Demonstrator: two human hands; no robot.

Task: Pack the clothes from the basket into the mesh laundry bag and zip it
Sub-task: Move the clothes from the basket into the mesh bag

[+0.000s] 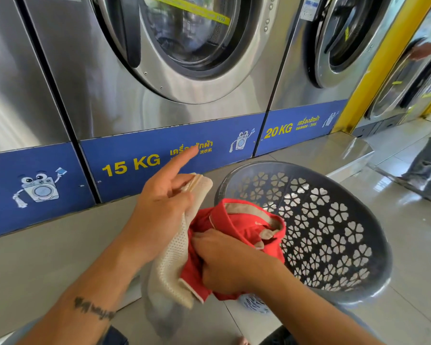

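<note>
My left hand [161, 202] grips the top edge of a cream mesh laundry bag [171, 265], with the index finger stretched out. The bag hangs down in front of me, its lower part greyish and sheer. My right hand [224, 260] is closed on a red garment with beige trim [244, 224], bunched at the bag's mouth and partly tucked behind the mesh. To the right a grey plastic basket [334, 235] with flower-shaped holes tilts toward me; no clothes show inside it.
Steel front-load washing machines [184, 70] with blue 15 KG and 20 KG bands stand on a grey step straight ahead. A yellow pillar [378, 63] rises at the right. Another person's legs [426, 165] stand on the tiled floor at far right.
</note>
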